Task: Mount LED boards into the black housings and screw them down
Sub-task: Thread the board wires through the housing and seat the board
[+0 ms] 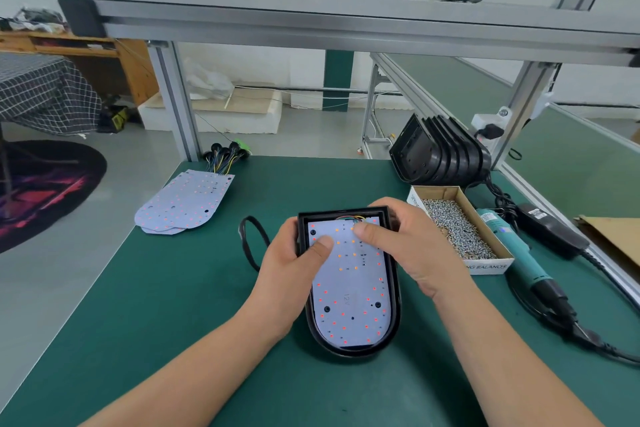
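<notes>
The left hand (291, 253) and right hand (408, 239) grip the housing (353, 352), thumbs pressing the board (349, 302) into place. Next, likely: align holes, then take screws (453, 229) and driver (519, 250).

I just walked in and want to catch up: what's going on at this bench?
A person is seating a white LED board in a black housing on the green table. The left hand grips the housing's left edge and the right hand its far right corner, both thumbs pressing on the board. The box of screws and the teal electric screwdriver lie untouched to the right, so screwing has apparently not begun. Spare boards and empty housings wait farther back.
</notes>
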Tool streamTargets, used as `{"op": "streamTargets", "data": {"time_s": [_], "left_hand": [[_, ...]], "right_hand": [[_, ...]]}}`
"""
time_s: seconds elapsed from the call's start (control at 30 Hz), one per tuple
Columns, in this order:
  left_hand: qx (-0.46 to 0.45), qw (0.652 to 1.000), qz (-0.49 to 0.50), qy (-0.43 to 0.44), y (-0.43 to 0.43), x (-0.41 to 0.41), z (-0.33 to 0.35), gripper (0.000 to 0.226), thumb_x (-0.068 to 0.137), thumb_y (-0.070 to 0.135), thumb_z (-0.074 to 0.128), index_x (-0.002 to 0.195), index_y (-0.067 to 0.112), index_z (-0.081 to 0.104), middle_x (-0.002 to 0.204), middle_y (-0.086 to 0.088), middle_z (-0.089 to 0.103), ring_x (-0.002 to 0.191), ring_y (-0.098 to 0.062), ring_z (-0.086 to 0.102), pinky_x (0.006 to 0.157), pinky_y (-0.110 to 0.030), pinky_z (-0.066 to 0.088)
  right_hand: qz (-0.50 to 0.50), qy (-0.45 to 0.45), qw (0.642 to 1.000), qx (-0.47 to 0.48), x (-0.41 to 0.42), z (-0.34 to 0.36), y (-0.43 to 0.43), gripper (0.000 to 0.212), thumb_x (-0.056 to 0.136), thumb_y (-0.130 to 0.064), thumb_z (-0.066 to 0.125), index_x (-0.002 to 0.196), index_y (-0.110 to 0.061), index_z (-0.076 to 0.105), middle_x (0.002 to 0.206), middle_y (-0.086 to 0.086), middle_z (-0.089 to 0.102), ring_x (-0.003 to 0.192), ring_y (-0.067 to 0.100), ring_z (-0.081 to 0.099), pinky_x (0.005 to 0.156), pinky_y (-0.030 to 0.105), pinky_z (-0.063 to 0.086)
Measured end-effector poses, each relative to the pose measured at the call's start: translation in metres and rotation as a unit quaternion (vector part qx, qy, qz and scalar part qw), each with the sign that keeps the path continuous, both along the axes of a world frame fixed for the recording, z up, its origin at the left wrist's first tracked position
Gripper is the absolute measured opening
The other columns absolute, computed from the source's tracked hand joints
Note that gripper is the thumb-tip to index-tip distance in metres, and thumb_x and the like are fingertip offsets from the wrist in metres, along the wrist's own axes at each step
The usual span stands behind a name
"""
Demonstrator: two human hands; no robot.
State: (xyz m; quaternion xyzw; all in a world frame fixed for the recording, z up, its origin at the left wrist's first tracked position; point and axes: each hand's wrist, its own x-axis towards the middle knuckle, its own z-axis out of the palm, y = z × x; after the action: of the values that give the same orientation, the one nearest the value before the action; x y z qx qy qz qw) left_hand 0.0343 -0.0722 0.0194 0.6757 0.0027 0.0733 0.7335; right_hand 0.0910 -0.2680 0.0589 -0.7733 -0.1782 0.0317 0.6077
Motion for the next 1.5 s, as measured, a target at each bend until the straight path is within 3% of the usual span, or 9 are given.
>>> {"op": "streamTargets", "data": {"time_s": [0.1, 0.33, 0.47, 0.67, 0.83, 0.9, 1.03, 1.27, 1.5], "left_hand": [[-0.005, 1.000, 0.002, 0.002, 0.001, 0.000, 0.001, 0.021, 0.094, 0.029, 0.066, 0.115, 0.033, 0.070, 0.120, 0.003, 0.078, 0.115, -0.022, 0.073, 0.104, -0.054, 0.056], [-0.010, 1.000, 0.016, 0.017, 0.000, 0.000, 0.003, 0.025, 0.092, 0.032, 0.066, 0.116, 0.024, 0.070, 0.114, 0.003, 0.079, 0.110, -0.023, 0.074, 0.103, -0.053, 0.057], [-0.008, 0.999, 0.026, 0.019, 0.002, 0.000, 0.001, 0.022, 0.093, 0.035, 0.066, 0.112, 0.026, 0.071, 0.112, 0.002, 0.079, 0.110, -0.025, 0.074, 0.101, -0.053, 0.058], [-0.010, 0.999, -0.030, 0.024, 0.003, 0.003, 0.000, 0.034, 0.093, 0.025, 0.068, 0.126, 0.018, 0.064, 0.120, 0.000, 0.078, 0.113, -0.024, 0.074, 0.096, -0.043, 0.059], [-0.007, 0.999, -0.029, 0.016, 0.004, 0.005, -0.004, 0.033, 0.091, 0.022, 0.070, 0.123, 0.019, 0.065, 0.117, 0.000, 0.079, 0.108, -0.022, 0.076, 0.085, -0.032, 0.062], [-0.008, 0.999, -0.028, 0.023, 0.005, 0.006, -0.005, 0.031, 0.091, 0.023, 0.071, 0.122, 0.020, 0.066, 0.117, 0.001, 0.079, 0.107, -0.021, 0.077, 0.083, -0.030, 0.061], [0.018, 0.998, -0.058, 0.025, 0.007, 0.008, -0.005, 0.035, 0.094, 0.021, 0.069, 0.128, 0.021, 0.063, 0.123, 0.001, 0.077, 0.114, -0.021, 0.074, 0.094, -0.038, 0.061], [0.033, 0.998, -0.048, 0.022, 0.002, 0.008, -0.007, 0.036, 0.088, 0.019, 0.069, 0.124, 0.017, 0.067, 0.118, 0.000, 0.079, 0.110, -0.023, 0.076, 0.094, -0.042, 0.059], [0.057, 0.997, -0.049, 0.015, -0.001, 0.005, -0.003, 0.033, 0.091, 0.019, 0.062, 0.123, 0.020, 0.071, 0.117, 0.000, 0.079, 0.112, -0.025, 0.074, 0.104, -0.053, 0.056]], "right_hand": [[-0.039, -0.026, 0.998, -0.034, -0.001, -0.003, 0.003, 0.018, 0.081, -0.043, 0.077, 0.091, -0.029, 0.072, 0.081, -0.007, 0.073, 0.073, 0.009, 0.064, 0.072, 0.034, 0.052], [-0.014, -0.027, 0.997, -0.069, -0.002, -0.005, 0.000, 0.016, 0.083, -0.049, 0.073, 0.098, -0.044, 0.068, 0.093, -0.019, 0.075, 0.082, 0.000, 0.069, 0.072, 0.021, 0.049], [-0.008, -0.016, 0.999, -0.030, -0.001, -0.009, 0.005, 0.013, 0.085, -0.041, 0.073, 0.097, -0.036, 0.070, 0.089, -0.015, 0.074, 0.081, 0.004, 0.068, 0.075, 0.027, 0.049], [-0.003, 0.003, 1.000, 0.017, 0.001, -0.010, -0.001, 0.010, 0.084, -0.035, 0.076, 0.091, -0.030, 0.072, 0.082, -0.013, 0.072, 0.075, 0.004, 0.066, 0.068, 0.015, 0.049], [0.006, 0.029, 0.999, 0.022, 0.003, -0.010, -0.003, 0.021, 0.084, -0.032, 0.076, 0.101, -0.021, 0.074, 0.097, 0.000, 0.078, 0.089, 0.013, 0.073, 0.081, 0.029, 0.056], [0.007, 0.037, 0.999, 0.026, 0.002, -0.011, -0.002, 0.023, 0.084, -0.031, 0.076, 0.103, -0.019, 0.074, 0.100, -0.001, 0.079, 0.092, 0.013, 0.074, 0.081, 0.026, 0.055], [0.002, 0.053, 0.998, 0.041, 0.002, -0.012, -0.005, 0.019, 0.083, -0.027, 0.077, 0.100, -0.020, 0.075, 0.098, -0.001, 0.079, 0.090, 0.012, 0.074, 0.075, 0.019, 0.054], [0.008, 0.076, 0.997, 0.023, 0.006, -0.014, -0.012, 0.023, 0.088, -0.021, 0.078, 0.111, -0.017, 0.075, 0.110, 0.005, 0.080, 0.105, 0.025, 0.076, 0.095, 0.041, 0.058], [-0.060, 0.007, 0.996, -0.061, 0.009, -0.007, 0.000, 0.044, 0.068, -0.051, 0.086, 0.103, -0.030, 0.070, 0.099, -0.013, 0.076, 0.091, 0.004, 0.071, 0.077, 0.021, 0.053]]}}
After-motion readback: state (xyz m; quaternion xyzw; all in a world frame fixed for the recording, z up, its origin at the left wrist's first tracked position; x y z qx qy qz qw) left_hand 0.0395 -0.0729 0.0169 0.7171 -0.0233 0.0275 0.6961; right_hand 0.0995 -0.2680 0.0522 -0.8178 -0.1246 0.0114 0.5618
